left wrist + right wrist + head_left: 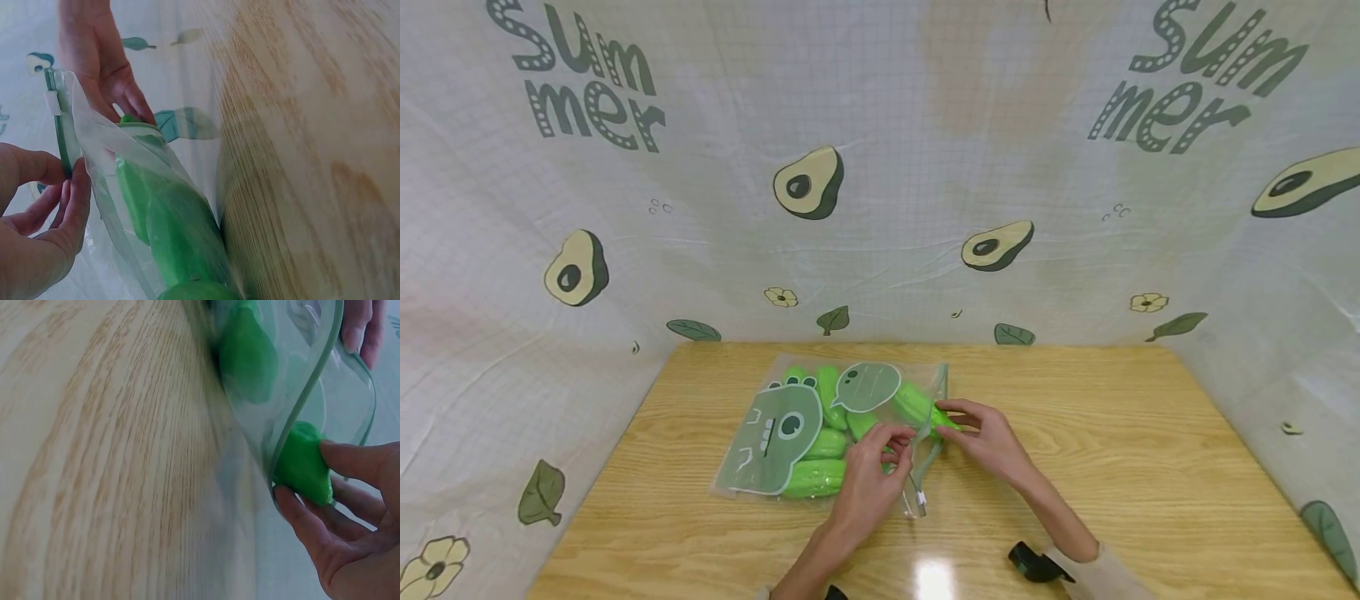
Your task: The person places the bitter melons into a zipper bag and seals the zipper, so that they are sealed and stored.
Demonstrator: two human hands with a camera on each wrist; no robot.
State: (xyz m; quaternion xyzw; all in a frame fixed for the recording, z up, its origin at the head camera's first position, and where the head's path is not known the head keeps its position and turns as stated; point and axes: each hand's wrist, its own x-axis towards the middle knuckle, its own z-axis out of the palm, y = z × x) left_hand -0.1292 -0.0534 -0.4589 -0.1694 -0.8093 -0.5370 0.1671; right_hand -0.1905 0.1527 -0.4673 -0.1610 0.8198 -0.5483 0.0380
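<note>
A clear zip bag (752, 446) with a green monster print lies on the table, holding several bright green, cucumber-like pieces (815, 478). Its mouth gapes on the right side. My left hand (871, 479) pinches the zip edge between thumb and fingers, seen closely in the left wrist view, below a white slider (55, 103). At the mouth, my right hand (992, 442) grips the end of one green cucumber-like piece (305, 464) between thumb and fingers. Most of that piece is inside the bag, and its tip sticks out past the zip edge.
The light wooden table (1120, 450) extends to both sides of the bag. Behind and beside it hangs a pale cloth (895, 250) printed with avocados and leaves. A black strapped device (1033, 562) sits on my right wrist, by the sleeve.
</note>
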